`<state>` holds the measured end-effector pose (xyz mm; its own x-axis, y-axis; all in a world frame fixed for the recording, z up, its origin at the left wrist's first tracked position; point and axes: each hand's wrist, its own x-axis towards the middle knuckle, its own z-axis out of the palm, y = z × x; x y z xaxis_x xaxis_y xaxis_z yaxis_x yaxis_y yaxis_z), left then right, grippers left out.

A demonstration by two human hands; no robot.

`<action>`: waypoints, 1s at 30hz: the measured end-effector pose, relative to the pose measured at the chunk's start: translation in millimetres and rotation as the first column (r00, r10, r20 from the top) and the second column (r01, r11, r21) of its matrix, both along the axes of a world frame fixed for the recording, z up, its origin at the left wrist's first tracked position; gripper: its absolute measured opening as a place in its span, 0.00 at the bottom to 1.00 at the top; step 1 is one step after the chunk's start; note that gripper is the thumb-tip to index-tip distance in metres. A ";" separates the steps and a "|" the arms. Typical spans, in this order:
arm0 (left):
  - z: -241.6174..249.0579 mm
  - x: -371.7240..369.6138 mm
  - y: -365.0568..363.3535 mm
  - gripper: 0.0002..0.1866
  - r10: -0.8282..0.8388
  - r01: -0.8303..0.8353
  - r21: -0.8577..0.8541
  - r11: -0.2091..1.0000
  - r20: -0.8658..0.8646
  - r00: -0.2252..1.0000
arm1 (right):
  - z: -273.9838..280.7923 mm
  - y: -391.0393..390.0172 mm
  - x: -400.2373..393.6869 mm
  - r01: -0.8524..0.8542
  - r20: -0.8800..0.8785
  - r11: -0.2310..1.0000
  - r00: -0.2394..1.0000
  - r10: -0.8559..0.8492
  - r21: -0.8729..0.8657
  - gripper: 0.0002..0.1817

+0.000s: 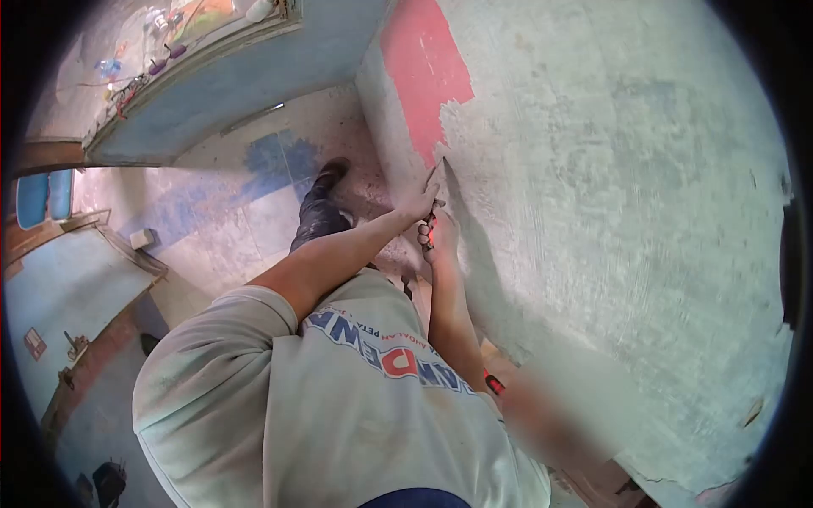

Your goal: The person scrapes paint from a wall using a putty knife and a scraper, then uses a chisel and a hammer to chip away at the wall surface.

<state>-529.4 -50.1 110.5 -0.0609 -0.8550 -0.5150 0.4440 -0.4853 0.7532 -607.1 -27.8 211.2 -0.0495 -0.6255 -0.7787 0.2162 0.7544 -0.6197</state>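
Note:
My right hand (442, 234) is wrapped round the red and black handle (430, 229) of a hand tool, close to the pale wall (593, 212). My left hand (417, 203) lies just ahead of it, over the front of the tool, with a finger or thin edge pointing at the wall. The tool's working end is hidden, so its kind cannot be told. Just beyond the hands is the lower tip of a pink-red painted patch (423, 76) with ragged edges. A dark shadow falls on the wall beside my right hand.
A blue-grey ledge (220, 85) with small items on top runs along the upper left. The floor (262, 224) has blue patches and a small whitish block (141, 238). My dark shoe (332, 172) stands near the wall corner. Another red and black object (494, 383) shows by my right elbow.

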 end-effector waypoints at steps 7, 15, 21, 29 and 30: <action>-74.1 -10.7 -32.8 0.32 0.017 -0.006 -0.066 0.998 0.172 0.985 | 0.5 -33.0 16.2 -0.075 -0.248 0.996 0.965 0.083 0.038 0.08; -35.7 10.6 -39.7 0.25 -0.038 0.025 0.149 0.989 0.082 0.996 | -17.4 -55.2 24.5 -0.033 -0.240 0.992 0.969 0.062 0.120 0.07; -57.7 -33.4 -26.8 0.31 0.239 -0.191 -0.154 0.970 0.420 0.875 | 14.4 -22.5 8.8 -0.101 -0.257 0.995 0.962 0.096 -0.009 0.09; -57.9 -14.6 -34.5 0.34 0.282 -0.168 -0.306 0.937 0.382 0.880 | -2.1 -25.1 17.1 -0.120 -0.229 0.991 0.968 0.102 -0.065 0.11; -51.2 -15.0 -32.5 0.34 0.248 -0.160 -0.252 0.954 0.372 0.894 | 8.3 -15.4 14.2 -0.091 -0.210 0.993 0.975 0.074 -0.072 0.11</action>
<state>-544.4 -82.5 59.4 0.2973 -0.9166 -0.2672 0.1603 -0.2280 0.9604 -592.9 -43.2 219.5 -0.1496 -0.6944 -0.7039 0.0160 0.7101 -0.7039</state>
